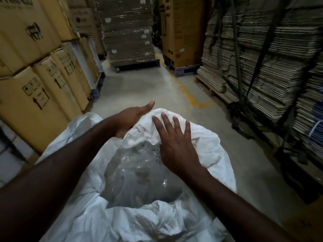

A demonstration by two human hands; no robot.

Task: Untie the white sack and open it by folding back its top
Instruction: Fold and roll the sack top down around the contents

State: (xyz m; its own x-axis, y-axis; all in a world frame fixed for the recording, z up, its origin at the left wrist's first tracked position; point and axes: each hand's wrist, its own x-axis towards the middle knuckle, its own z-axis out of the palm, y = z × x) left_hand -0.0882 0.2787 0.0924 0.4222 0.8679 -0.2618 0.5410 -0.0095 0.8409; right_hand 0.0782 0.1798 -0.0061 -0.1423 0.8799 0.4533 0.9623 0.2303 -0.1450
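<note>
The white sack (206,147) stands in front of me on the floor with its mouth open, its top rolled outward into a thick rim. Inside lies crumpled clear plastic film (139,172). My left hand (131,117) is at the far rim of the sack; its thumb points straight out and its other fingers are hidden under the white fabric. My right hand (174,145) lies flat on the far rim's fabric, fingers straight and spread. No tie or cord is visible.
Tall stacked cardboard boxes (35,70) line the left side. Strapped piles of flattened cardboard on pallets (262,58) fill the right. Wrapped pallet loads (129,32) stand at the aisle's far end. A concrete floor (139,88) with a yellow line runs ahead.
</note>
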